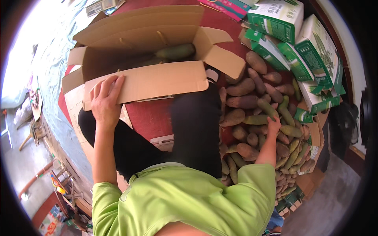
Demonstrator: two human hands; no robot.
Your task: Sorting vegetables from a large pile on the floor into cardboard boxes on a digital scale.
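Note:
An open cardboard box [145, 80] stands in front of my legs. My left hand [106, 94] grips its near flap, the fingers laid over the cardboard. A thick green radish-like root [176, 52] lies inside the box, partly in shadow, with others dimly visible beside it. At the right, my right hand [274, 125] is closed around the lower end of a long green root [266, 108] over the heap. Brownish-red sweet potatoes [243, 101] and more long green roots [288, 112] lie piled around that hand.
White-and-green printed cartons [275, 17] are stacked beyond the pile at the far right. A red mat [151, 118] lies beneath the box, with bluish plastic sheeting [49, 74] to its left. Wooden stools or frames [65, 179] stand at the lower left.

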